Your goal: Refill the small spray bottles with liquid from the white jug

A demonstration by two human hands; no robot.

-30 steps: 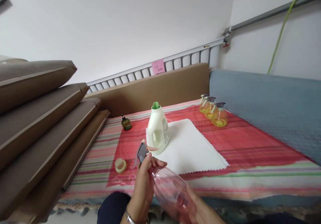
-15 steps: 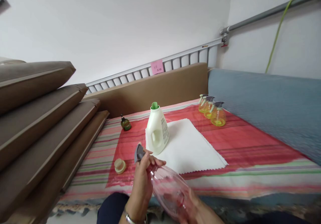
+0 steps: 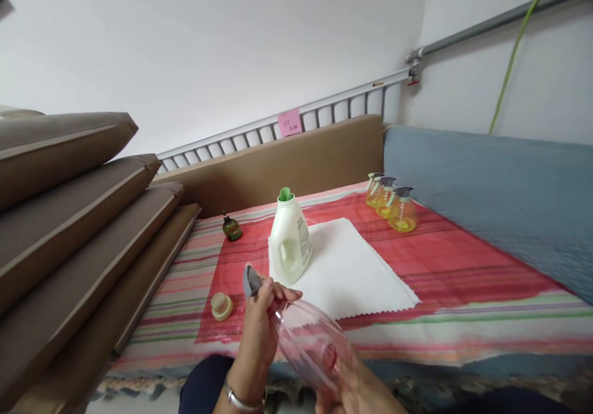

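Note:
A clear pink spray bottle (image 3: 309,338) is tilted between my two hands, its grey trigger head (image 3: 251,280) pointing up and left. My left hand (image 3: 265,315) is closed around its neck and head. Low in the view, my right hand (image 3: 345,386) grips the bottle's body near the base. Just beyond stands a white detergent jug (image 3: 290,241) with a green spout, upright at the left part of a stack of white cloths (image 3: 352,272). A pale round cap (image 3: 221,306) lies on the red sheet left of my left hand.
Three spray bottles with yellow liquid (image 3: 402,215) stand at the back right. A dark green pump bottle (image 3: 232,227) is at the back left. Brown cushions (image 3: 78,235) are stacked along the left. A brown panel (image 3: 278,160) and a blue padded side (image 3: 491,185) border the striped cloth.
The spray bottle's head has shifted slightly left and up in my left hand. My right hand has moved a little left along the lower body. The other objects stay put.

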